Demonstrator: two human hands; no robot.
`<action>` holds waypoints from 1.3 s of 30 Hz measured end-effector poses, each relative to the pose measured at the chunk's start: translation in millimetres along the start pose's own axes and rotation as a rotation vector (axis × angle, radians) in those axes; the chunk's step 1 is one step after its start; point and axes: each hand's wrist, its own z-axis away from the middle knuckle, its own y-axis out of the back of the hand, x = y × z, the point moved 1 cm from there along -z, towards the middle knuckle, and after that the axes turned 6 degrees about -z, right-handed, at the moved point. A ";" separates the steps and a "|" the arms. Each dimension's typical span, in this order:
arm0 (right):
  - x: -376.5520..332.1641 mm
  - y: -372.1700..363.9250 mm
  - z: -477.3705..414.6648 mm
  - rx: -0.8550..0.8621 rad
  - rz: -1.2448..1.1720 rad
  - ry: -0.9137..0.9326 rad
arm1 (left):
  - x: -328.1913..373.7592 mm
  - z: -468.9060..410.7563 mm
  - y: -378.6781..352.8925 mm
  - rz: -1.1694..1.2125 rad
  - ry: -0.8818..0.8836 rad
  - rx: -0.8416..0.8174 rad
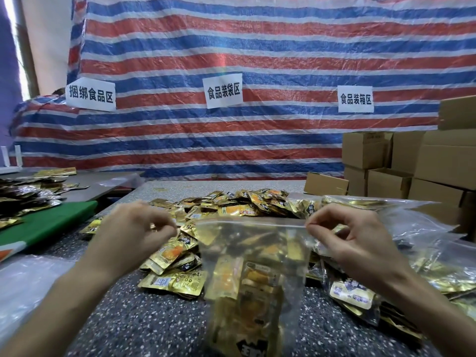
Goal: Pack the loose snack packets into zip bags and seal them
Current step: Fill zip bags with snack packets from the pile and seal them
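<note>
A clear zip bag (253, 264) filled with gold snack packets hangs upright in the middle, above the speckled table (159, 328). My right hand (353, 240) pinches the right end of the bag's zip strip between thumb and forefinger. My left hand (134, 230) is blurred, its fingers curled together just left of the bag's top left corner, with a small gap to it and nothing visible in its grip. Loose gold snack packets (231, 206) lie heaped on the table behind and beside the bag.
Filled clear bags (401, 256) lie at the right. Cardboard boxes (401, 166) are stacked at the back right. A green board (49, 222) and a second table with more packets (28, 191) are at the left. A striped tarp with paper signs (223, 93) hangs behind.
</note>
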 end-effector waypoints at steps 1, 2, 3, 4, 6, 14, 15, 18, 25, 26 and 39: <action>2.9 7.8 0.7 0.032 -0.010 -0.015 | -12.1 2.5 3.8 0.049 0.044 -0.018; 5.3 14.5 1.2 0.059 -0.017 -0.023 | -22.4 5.6 5.9 0.111 0.078 -0.032; 6.5 18.8 1.8 0.074 -0.021 -0.026 | -28.8 9.0 5.3 0.164 0.095 -0.044; 6.8 20.0 1.8 0.075 -0.023 -0.028 | -31.4 11.7 1.8 0.200 0.100 -0.062; 5.5 16.0 0.8 0.047 -0.028 -0.042 | -26.5 15.3 -13.2 0.266 0.103 -0.133; 5.8 9.4 1.8 -0.055 -0.208 -0.059 | 29.0 7.1 -77.3 0.692 0.152 -0.333; 8.0 9.1 3.2 -0.046 -0.224 -0.076 | 32.7 6.1 -80.5 0.733 0.150 -0.297; 15.2 9.8 8.5 0.016 -0.251 -0.131 | 34.8 6.7 -85.2 0.839 0.140 -0.228; 39.6 1.4 30.5 -0.070 -0.503 -0.418 | 38.7 5.7 -88.9 1.075 0.226 -0.128; 44.7 -8.3 38.4 -0.168 -0.464 -0.476 | 43.5 5.3 -90.1 1.104 0.222 -0.120; 57.4 -41.8 48.8 -0.383 -0.295 -0.574 | 35.1 -0.2 -133.5 1.588 0.444 -0.056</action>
